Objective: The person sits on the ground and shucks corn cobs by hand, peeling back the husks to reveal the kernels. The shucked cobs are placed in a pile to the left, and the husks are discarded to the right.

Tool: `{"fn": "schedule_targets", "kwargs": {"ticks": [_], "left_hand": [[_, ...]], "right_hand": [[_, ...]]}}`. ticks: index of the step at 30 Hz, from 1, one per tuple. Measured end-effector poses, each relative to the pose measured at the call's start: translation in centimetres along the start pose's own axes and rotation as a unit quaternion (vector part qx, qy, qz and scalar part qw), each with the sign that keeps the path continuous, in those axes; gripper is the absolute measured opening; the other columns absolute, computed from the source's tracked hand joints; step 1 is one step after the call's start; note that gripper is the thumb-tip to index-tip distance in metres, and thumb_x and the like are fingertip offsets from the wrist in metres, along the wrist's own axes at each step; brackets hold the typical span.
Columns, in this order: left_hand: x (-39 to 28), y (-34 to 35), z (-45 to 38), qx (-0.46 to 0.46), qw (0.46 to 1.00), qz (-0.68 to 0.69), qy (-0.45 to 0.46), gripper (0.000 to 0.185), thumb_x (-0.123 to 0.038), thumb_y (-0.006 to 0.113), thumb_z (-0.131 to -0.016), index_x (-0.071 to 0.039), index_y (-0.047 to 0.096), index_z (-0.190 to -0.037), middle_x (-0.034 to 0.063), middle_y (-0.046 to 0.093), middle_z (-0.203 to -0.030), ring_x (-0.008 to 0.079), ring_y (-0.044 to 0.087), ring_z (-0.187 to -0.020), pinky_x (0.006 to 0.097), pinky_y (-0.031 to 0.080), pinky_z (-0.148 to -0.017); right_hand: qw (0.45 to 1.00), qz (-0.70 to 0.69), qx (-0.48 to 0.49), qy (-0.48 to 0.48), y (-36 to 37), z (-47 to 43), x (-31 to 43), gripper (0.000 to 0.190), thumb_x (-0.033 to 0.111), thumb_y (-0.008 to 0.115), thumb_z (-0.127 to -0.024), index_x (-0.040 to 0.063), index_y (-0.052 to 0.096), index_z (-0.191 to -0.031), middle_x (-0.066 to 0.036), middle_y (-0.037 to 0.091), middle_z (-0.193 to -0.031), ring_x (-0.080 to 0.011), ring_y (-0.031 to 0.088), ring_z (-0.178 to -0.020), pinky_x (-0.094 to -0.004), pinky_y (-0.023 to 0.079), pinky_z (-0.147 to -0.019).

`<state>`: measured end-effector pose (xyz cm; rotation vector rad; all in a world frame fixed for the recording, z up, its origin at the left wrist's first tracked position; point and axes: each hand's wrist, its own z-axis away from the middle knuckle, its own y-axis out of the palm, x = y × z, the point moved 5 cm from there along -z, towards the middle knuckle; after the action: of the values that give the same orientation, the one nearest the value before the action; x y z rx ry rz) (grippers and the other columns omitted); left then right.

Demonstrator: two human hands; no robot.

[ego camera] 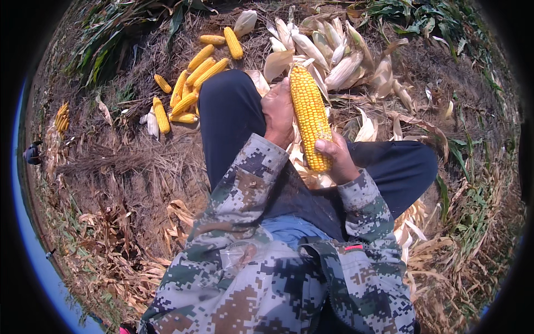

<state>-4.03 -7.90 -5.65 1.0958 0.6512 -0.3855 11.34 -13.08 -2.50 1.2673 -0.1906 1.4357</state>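
Note:
A bare yellow ear of corn (309, 115) is held above my lap, tilted, its kernels facing up. My right hand (338, 160) grips its lower end, thumb pressed on the kernels. Against the ear's upper left side, my left hand (278, 112) is curled closed; its fingertips are hidden, and whether it also holds husk cannot be seen. Pale husk leaves (297, 155) show beneath the ear, between my hands. Beyond my knees lies a pile of ears still in dry husks (311, 46). Several husked yellow ears (202, 73) lie beside my left knee.
Dry straw and soil (137, 167) cover the ground. Green corn stalks (104, 37) lie at upper left, more leaves (421, 21) at upper right. Dry husks (108, 246) are strewn at lower left. A distant person (32, 153) is near another heap of yellow ears (62, 118).

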Motion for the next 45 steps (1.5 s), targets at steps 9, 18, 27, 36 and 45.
{"fn": "schedule_targets", "kwargs": {"ticks": [9,18,27,36,45], "left_hand": [[-1.0,2.0,1.0,-0.002,0.999,0.032,0.006,0.029,-0.026,0.058,-0.11,-0.001,0.071,-0.107,0.0029,0.072,-0.089,0.0082,0.066,-0.073,0.024,0.054,-0.066],[-1.7,5.6,5.0,0.276,0.937,0.003,-0.213,0.034,-0.035,0.07,-0.102,-0.01,0.06,-0.08,-0.0051,0.049,-0.064,0.0035,0.036,-0.048,0.0222,0.027,-0.045],[4.0,5.9,13.1,0.484,0.74,0.001,-0.467,0.028,-0.027,0.075,-0.099,-0.004,0.067,-0.086,-0.0045,0.055,-0.066,0.0044,0.045,-0.048,0.0234,0.032,-0.042],[2.9,3.6,8.2,0.253,0.769,-0.586,0.023,0.093,-0.061,0.069,-0.092,0.005,0.042,-0.15,0.0316,0.054,-0.142,0.0456,0.055,-0.131,0.0496,0.046,-0.107],[1.8,2.6,5.9,0.103,0.985,-0.12,-0.066,0.038,-0.027,0.074,-0.097,-0.001,0.059,-0.12,0.0044,0.066,-0.104,0.0112,0.064,-0.093,0.0269,0.054,-0.081]], "right_hand": [[0.948,-0.297,0.107,0.031,-0.6,0.8,-1.2,0.073,0.051,0.066,-0.09,-0.002,0.051,-0.138,-0.02,0.066,-0.102,-0.028,0.068,-0.075,-0.0371,0.057,-0.066],[0.938,-0.315,-0.102,-0.106,-5.4,-1.4,1.0,0.058,0.047,0.063,-0.096,-0.004,0.059,-0.123,-0.014,0.068,-0.097,-0.0275,0.069,-0.08,-0.0391,0.057,-0.075],[0.877,-0.421,-0.09,-0.213,-11.5,-0.6,3.7,0.051,0.038,0.076,-0.092,0.005,0.059,-0.127,-0.011,0.066,-0.106,-0.0241,0.067,-0.09,-0.0332,0.06,-0.067],[0.957,-0.213,-0.122,-0.157,-11.0,0.5,3.0,0.052,0.038,0.065,-0.1,0.001,0.052,-0.134,-0.013,0.065,-0.106,-0.0218,0.067,-0.083,-0.0298,0.056,-0.055],[0.988,0.143,0.017,-0.048,-2.5,-0.4,1.3,0.087,0.052,0.083,-0.079,-0.007,0.05,-0.134,-0.01,0.065,-0.108,-0.0161,0.068,-0.087,-0.0282,0.057,-0.075]]}}
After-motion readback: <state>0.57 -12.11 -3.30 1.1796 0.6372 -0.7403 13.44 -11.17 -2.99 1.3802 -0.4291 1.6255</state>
